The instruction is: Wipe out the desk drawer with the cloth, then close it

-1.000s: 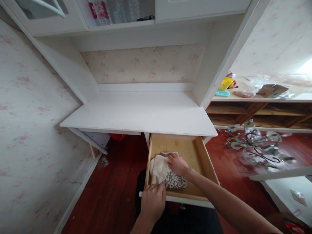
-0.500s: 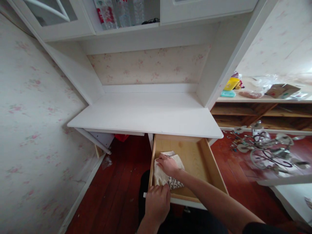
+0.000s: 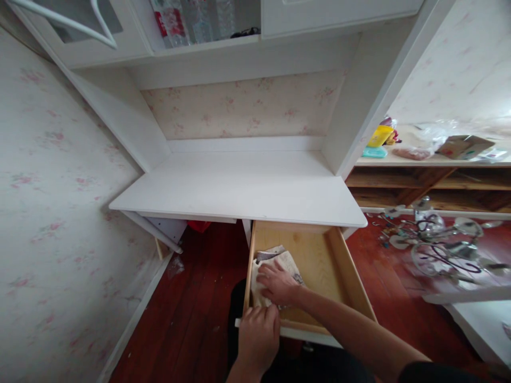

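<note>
A wooden drawer (image 3: 342,268) stands pulled out from under the white desk (image 3: 239,191). In its left part lies a folded beige cloth (image 3: 279,259) with a dark pattern. My right hand (image 3: 276,282) rests flat on top of the cloth, fingers spread, pressing on it. My left hand (image 3: 258,335) is at the drawer's white front edge, fingers curled over the rim near the cloth's near end. Whether it grips cloth or only the rim is hidden.
White cabinets with bottles (image 3: 191,18) hang above the desk. To the right stands a wooden shelf unit (image 3: 431,183) with a yellow item (image 3: 379,136), a cardboard box (image 3: 463,146) and bags. A metal chandelier (image 3: 435,244) lies on the red wooden floor. A floral-papered wall closes the left.
My right hand slid toward me over the cloth, and the cloth's patterned near end is now covered by it. The left hand stayed at the drawer front.
</note>
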Demonstrator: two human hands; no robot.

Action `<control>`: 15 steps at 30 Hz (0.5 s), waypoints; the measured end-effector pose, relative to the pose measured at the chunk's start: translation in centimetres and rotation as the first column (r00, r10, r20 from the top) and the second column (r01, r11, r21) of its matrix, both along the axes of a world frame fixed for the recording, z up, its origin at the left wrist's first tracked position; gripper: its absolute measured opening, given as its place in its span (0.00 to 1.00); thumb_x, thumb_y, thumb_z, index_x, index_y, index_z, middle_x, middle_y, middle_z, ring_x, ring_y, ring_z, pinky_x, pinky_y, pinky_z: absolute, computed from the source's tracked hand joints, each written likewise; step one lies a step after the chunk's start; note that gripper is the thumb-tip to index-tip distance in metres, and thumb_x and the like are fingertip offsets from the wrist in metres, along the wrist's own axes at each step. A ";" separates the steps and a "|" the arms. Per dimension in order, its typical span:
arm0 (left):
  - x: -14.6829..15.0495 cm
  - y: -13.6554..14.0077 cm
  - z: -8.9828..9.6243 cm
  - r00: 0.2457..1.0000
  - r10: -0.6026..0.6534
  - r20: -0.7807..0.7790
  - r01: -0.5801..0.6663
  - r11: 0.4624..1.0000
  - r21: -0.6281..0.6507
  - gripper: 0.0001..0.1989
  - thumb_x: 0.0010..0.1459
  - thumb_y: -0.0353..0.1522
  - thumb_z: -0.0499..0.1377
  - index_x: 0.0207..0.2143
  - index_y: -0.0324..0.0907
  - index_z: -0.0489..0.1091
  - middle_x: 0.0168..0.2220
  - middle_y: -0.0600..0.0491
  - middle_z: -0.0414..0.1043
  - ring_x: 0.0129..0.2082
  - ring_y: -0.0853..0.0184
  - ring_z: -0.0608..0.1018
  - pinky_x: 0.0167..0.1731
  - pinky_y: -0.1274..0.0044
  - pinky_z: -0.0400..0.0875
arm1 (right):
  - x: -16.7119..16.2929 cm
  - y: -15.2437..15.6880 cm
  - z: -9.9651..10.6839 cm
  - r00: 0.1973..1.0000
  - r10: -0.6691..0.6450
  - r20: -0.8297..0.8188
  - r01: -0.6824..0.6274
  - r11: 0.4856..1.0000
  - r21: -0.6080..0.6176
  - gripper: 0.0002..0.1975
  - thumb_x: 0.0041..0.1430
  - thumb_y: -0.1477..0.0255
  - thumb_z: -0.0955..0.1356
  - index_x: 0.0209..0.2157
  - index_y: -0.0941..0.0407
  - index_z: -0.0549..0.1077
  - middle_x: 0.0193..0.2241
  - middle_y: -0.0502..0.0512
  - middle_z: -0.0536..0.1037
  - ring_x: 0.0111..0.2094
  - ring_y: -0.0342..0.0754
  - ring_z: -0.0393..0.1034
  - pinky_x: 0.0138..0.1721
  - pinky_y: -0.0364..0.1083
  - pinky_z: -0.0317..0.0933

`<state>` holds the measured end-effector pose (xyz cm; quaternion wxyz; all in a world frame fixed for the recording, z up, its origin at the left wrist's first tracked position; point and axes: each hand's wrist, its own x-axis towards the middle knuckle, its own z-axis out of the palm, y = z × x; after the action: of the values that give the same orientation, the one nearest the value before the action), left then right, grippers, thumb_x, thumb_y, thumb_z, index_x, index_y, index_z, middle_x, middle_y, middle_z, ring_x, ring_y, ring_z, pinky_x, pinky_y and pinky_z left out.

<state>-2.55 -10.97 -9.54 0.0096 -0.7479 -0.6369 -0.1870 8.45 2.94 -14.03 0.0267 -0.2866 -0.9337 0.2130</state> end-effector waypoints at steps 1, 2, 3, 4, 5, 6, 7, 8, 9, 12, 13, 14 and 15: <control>0.0 0.0 -0.1 1.000 -0.002 0.004 0.002 1.000 0.001 0.07 0.61 0.27 0.52 0.31 0.46 0.65 0.25 0.58 0.70 0.28 0.64 0.73 0.31 0.71 0.57 | 0.4 -0.1 -0.4 1.000 0.013 0.022 -0.013 1.000 0.004 0.18 0.63 0.61 0.62 0.53 0.47 0.69 0.59 0.57 0.65 0.62 0.60 0.54 0.61 0.69 0.41; 0.0 0.1 -0.1 1.000 -0.002 0.008 0.002 1.000 0.005 0.07 0.60 0.27 0.52 0.31 0.46 0.65 0.25 0.58 0.70 0.28 0.65 0.73 0.31 0.71 0.57 | 0.6 -0.2 -0.9 0.999 -0.009 0.047 0.009 1.000 0.004 0.20 0.64 0.60 0.61 0.56 0.45 0.67 0.63 0.56 0.60 0.64 0.62 0.48 0.60 0.73 0.35; 0.0 0.1 -0.2 1.000 0.003 0.012 -0.003 1.000 0.011 0.06 0.60 0.26 0.53 0.31 0.46 0.65 0.26 0.58 0.70 0.28 0.65 0.73 0.31 0.71 0.57 | 0.6 0.0 -1.4 0.996 -0.055 0.075 0.055 0.998 0.002 0.22 0.65 0.61 0.59 0.59 0.43 0.63 0.66 0.55 0.55 0.66 0.63 0.44 0.59 0.76 0.30; 0.1 0.1 -0.3 1.000 0.013 0.014 -0.013 1.000 0.024 0.06 0.59 0.26 0.53 0.31 0.46 0.65 0.25 0.58 0.70 0.28 0.65 0.73 0.31 0.71 0.57 | 0.3 0.2 -1.9 0.988 -0.115 0.103 0.115 0.993 0.003 0.24 0.65 0.62 0.58 0.62 0.43 0.60 0.67 0.55 0.51 0.66 0.63 0.41 0.58 0.77 0.27; 0.1 0.1 -0.3 1.000 0.023 0.014 -0.023 0.999 0.039 0.07 0.58 0.26 0.54 0.30 0.46 0.65 0.25 0.58 0.70 0.28 0.65 0.73 0.31 0.71 0.57 | -0.1 0.7 -2.2 0.976 -0.175 0.132 0.176 0.984 0.005 0.26 0.65 0.63 0.57 0.64 0.45 0.56 0.68 0.56 0.49 0.67 0.63 0.39 0.57 0.78 0.25; 0.2 0.1 -0.4 0.999 0.034 0.011 -0.035 0.998 0.054 0.07 0.58 0.26 0.54 0.30 0.46 0.65 0.24 0.58 0.69 0.27 0.65 0.73 0.31 0.70 0.57 | -0.7 1.3 -2.5 0.960 -0.229 0.160 0.232 0.973 0.004 0.28 0.65 0.64 0.56 0.65 0.47 0.53 0.68 0.56 0.46 0.67 0.63 0.38 0.56 0.79 0.24; 0.2 0.2 -0.4 0.999 0.042 0.008 -0.043 0.997 0.065 0.07 0.57 0.25 0.54 0.30 0.46 0.65 0.23 0.59 0.68 0.26 0.65 0.72 0.31 0.70 0.57 | -1.5 2.0 -2.7 0.942 -0.277 0.187 0.282 0.960 0.001 0.29 0.64 0.64 0.56 0.66 0.48 0.50 0.69 0.56 0.45 0.67 0.63 0.36 0.56 0.79 0.23; 0.3 0.2 -0.4 0.999 0.046 0.006 -0.047 0.996 0.075 0.07 0.57 0.25 0.54 0.30 0.46 0.65 0.23 0.59 0.68 0.25 0.66 0.72 0.31 0.70 0.57 | -2.2 2.8 -2.8 0.925 -0.311 0.216 0.320 0.947 -0.006 0.31 0.64 0.65 0.56 0.67 0.49 0.48 0.69 0.56 0.43 0.67 0.64 0.34 0.55 0.80 0.23; 0.3 0.2 -0.4 0.999 0.044 0.004 -0.044 0.996 0.080 0.07 0.57 0.24 0.54 0.32 0.46 0.66 0.22 0.59 0.68 0.25 0.66 0.72 0.31 0.70 0.57 | -3.0 3.7 -2.9 0.911 -0.332 0.245 0.346 0.938 -0.016 0.31 0.63 0.65 0.55 0.67 0.50 0.47 0.69 0.55 0.42 0.68 0.64 0.33 0.55 0.80 0.23; 0.3 0.1 -0.4 1.000 0.031 0.001 -0.031 0.998 0.062 0.08 0.58 0.24 0.53 0.33 0.46 0.66 0.22 0.59 0.68 0.24 0.66 0.71 0.31 0.70 0.57 | -4.7 6.4 -2.9 0.878 -0.365 0.310 0.392 0.920 -0.026 0.31 0.63 0.65 0.54 0.67 0.49 0.47 0.69 0.53 0.41 0.68 0.62 0.31 0.55 0.80 0.22; 0.3 0.1 -0.5 1.000 0.027 -0.002 -0.027 0.999 0.043 0.08 0.58 0.24 0.53 0.33 0.46 0.66 0.22 0.59 0.68 0.24 0.66 0.71 0.31 0.70 0.57 | -5.1 7.2 -2.8 0.866 -0.382 0.323 0.410 0.912 -0.021 0.31 0.63 0.67 0.54 0.68 0.49 0.46 0.69 0.52 0.40 0.68 0.62 0.30 0.56 0.79 0.21; 0.3 0.1 -0.5 1.000 0.027 -0.005 -0.027 0.999 0.019 0.08 0.59 0.24 0.52 0.33 0.46 0.66 0.22 0.59 0.68 0.25 0.66 0.71 0.31 0.70 0.57 | -5.3 7.9 -2.8 0.855 -0.401 0.328 0.429 0.903 -0.015 0.32 0.62 0.68 0.54 0.68 0.49 0.45 0.69 0.52 0.40 0.68 0.61 0.30 0.56 0.78 0.20; 0.3 0.1 -0.6 1.000 0.028 -0.007 -0.028 1.000 -0.002 0.09 0.59 0.24 0.51 0.32 0.46 0.65 0.22 0.58 0.68 0.25 0.66 0.72 0.31 0.70 0.57 | -5.4 8.4 -2.7 0.847 -0.421 0.326 0.448 0.894 -0.010 0.32 0.62 0.70 0.54 0.68 0.49 0.44 0.69 0.52 0.39 0.68 0.60 0.30 0.57 0.77 0.21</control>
<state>-2.23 -10.82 -10.17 0.0135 -0.7397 -0.6473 -0.1835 3.09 11.34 -16.74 -0.0874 -0.5216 -0.8265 0.1928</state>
